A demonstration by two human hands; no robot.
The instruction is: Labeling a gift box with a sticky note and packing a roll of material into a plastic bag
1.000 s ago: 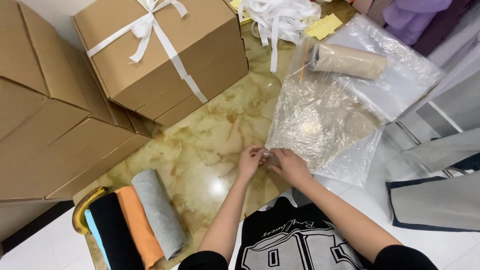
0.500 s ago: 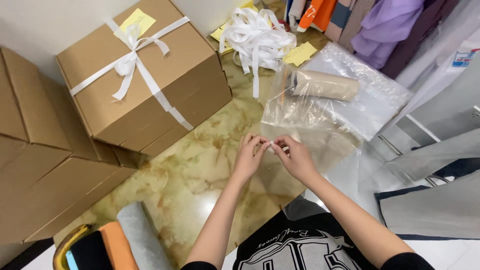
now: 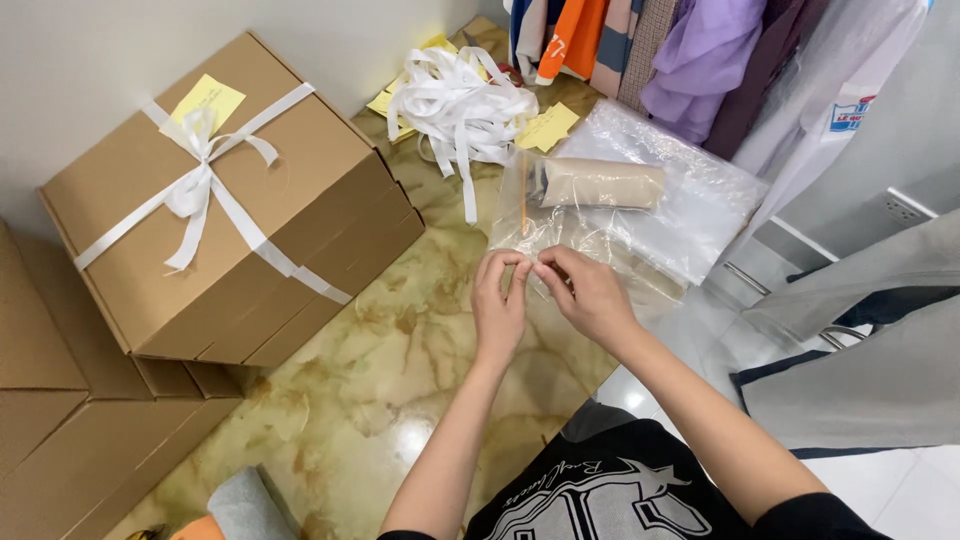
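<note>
My left hand (image 3: pixel 500 305) and my right hand (image 3: pixel 588 290) are raised together over the marbled floor, fingertips pinching the near edge of a clear plastic bag (image 3: pixel 585 240). The bag hangs between them and the pile of clear bags (image 3: pixel 690 200) behind. On that pile lies a beige rolled cloth (image 3: pixel 603 183) inside clear plastic. A black garment with a white print (image 3: pixel 590 495) lies across my lap below my arms.
A brown cardboard box tied with white ribbon (image 3: pixel 215 200) stands at left on flat cardboard boxes (image 3: pixel 60 420). A heap of white ribbon (image 3: pixel 462 105) and yellow notes (image 3: pixel 547 127) lie at the back. Clothes (image 3: pixel 690 60) hang top right. Folded grey cloth (image 3: pixel 245 505) sits bottom left.
Both hands have lifted the clear bag's edge up and away from my lap. The view has tilted up, so the ribboned box and hanging clothes show more fully.
</note>
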